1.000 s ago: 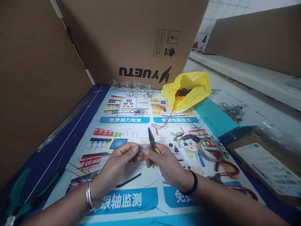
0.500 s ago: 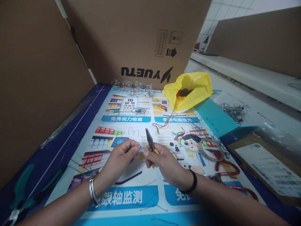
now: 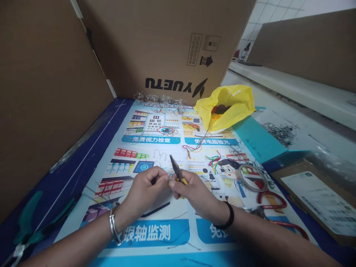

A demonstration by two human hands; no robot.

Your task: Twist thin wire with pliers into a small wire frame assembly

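Observation:
My right hand [image 3: 193, 191] is wrapped round needle-nose pliers [image 3: 175, 166] with dark jaws and yellow handles. The jaws point up and away from me, with nothing visible between them. Close beside it, my left hand [image 3: 148, 187] is closed, thumb and forefinger pinched together. Whatever lies in that pinch is too small or hidden to name. The fingertips of both hands nearly meet above the printed sheet [image 3: 178, 233]. Just beyond my left hand, a bent thin wire [image 3: 160, 154] rests on the sheet.
A yellow bag [image 3: 205, 107] stands at the back right, red and green cords [image 3: 215, 159] nearer. To the right are a tape roll [image 3: 241, 180], red-handled scissors [image 3: 286, 202] and a packaged box [image 3: 314, 196]. Green-handled pliers [image 3: 27, 222] lie at left. Cardboard [image 3: 167, 40] walls the back.
My hands have drawn closer together, and the light bit at my left fingertips no longer shows. The pliers tip slightly more to the left. The whole view has shifted a little.

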